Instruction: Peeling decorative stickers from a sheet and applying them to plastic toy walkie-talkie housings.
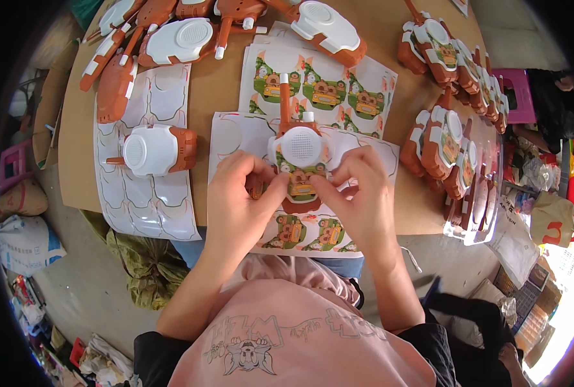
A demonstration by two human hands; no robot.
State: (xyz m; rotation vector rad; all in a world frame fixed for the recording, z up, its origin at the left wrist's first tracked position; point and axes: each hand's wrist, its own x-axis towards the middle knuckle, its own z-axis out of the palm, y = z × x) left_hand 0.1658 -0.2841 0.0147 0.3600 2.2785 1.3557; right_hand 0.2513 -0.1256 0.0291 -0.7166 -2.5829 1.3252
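A brown and white toy walkie-talkie (301, 143) lies in front of me on a sticker sheet (225, 132), its antenna pointing away. On its lower front is a printed sticker (303, 184) with brown bears and a yellow car. My left hand (245, 190) has thumb and fingers closed at the sticker's left edge. From the other side my right hand (358, 190) is curled in, its thumb on the sticker's right part. The fingertips partly cover the sticker's edges and the toy's sides.
A plain walkie-talkie (155, 151) lies at left on a peeled sheet (142, 213). Several more plain toys (184, 42) crowd the far left. At right stand stickered toys (445, 138) beside a clear plastic tray (474, 219). Printed sticker sheets (338, 90) are stacked behind my work.
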